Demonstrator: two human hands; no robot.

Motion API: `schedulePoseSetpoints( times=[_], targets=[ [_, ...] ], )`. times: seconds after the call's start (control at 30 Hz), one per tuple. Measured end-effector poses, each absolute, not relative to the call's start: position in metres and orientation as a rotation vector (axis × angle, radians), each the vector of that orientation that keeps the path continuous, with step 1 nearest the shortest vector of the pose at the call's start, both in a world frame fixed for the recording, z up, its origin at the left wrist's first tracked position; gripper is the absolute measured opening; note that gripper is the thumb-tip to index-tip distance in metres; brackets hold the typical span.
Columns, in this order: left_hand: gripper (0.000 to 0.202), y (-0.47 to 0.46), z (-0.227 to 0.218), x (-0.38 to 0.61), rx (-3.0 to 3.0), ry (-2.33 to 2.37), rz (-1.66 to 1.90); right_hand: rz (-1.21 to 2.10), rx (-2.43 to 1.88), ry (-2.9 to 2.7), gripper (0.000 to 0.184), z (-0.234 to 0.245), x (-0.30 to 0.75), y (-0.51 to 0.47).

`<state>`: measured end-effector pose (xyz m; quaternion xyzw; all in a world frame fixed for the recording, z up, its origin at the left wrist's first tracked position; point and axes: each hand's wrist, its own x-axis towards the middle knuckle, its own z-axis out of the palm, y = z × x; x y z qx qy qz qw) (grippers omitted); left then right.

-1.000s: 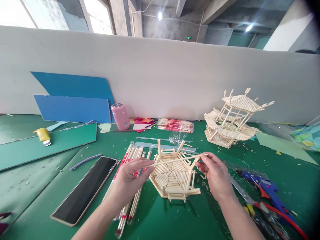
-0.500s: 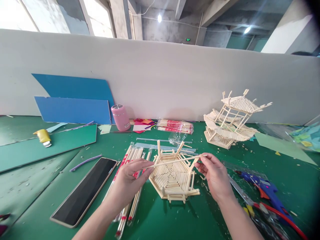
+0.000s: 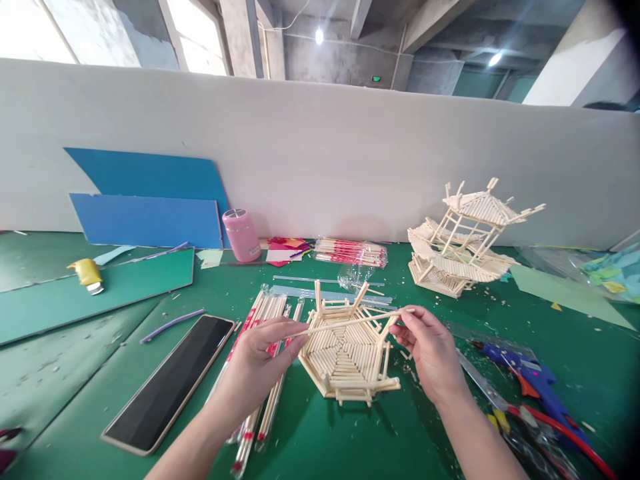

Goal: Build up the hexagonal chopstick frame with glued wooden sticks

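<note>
I see the left hand and right hand, each grip pinching one slim, pale wooden stick above a many-sided, pale wooden-stick frame.

Head-worn view, forward and down.

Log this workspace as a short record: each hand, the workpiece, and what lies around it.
Left hand: left hand pinching one end of a thin wooden stick
Right hand: right hand pinching the stick near its other end
Workpiece: polygonal stick model on the green tabletop, below the held stick in the view
Left side: smartphone, plastic-wrapped stick packs
Right side: blue glue gun
Back: pink flask at left, stick pagoda model at right
</note>
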<state>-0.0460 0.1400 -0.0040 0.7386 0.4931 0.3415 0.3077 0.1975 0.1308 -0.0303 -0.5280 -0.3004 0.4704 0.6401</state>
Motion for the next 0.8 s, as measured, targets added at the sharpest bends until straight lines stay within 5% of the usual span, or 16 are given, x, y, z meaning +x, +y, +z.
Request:
schedulePoseSetpoints(
  times=[0.8],
  targets=[
    [0.016, 0.1382, -0.0015, -0.0465, 1.921, 1.302, 0.968, 1.009, -1.269, -0.725, 0.03, -0.0299, 0.2073, 0.1272]
  ],
)
